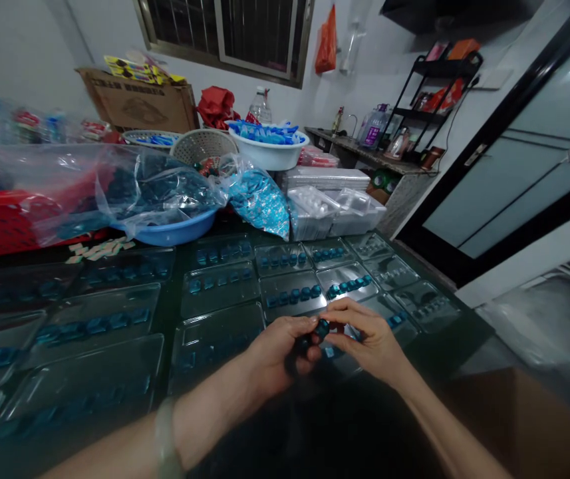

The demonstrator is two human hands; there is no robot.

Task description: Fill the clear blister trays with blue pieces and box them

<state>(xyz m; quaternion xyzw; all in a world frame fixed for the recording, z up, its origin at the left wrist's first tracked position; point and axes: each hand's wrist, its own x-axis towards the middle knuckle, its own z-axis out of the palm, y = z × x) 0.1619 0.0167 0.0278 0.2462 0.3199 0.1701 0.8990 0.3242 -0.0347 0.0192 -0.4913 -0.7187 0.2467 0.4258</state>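
My left hand point(279, 349) is closed around small dark teal faceted pieces, with one faceted piece point(321, 328) showing at the thumb and fingertips. Fingers of my right hand point(372, 338) are pinched against that same piece from the right. Both hands are over the near edge of clear plastic trays point(215, 327) laid out in rows. Many of the trays hold a line of teal pieces, such as the row of pieces point(294, 296) just beyond my hands. My right hand covers part of a nearby tray.
Along the back stand a red basket point(0, 229), a blue basin point(177, 229) with a plastic bag, a bag of blue packets point(259, 199), stacked clear trays point(314, 213) and a white bowl point(271, 156) of blue items. A cardboard box point(519, 412) is at lower right.
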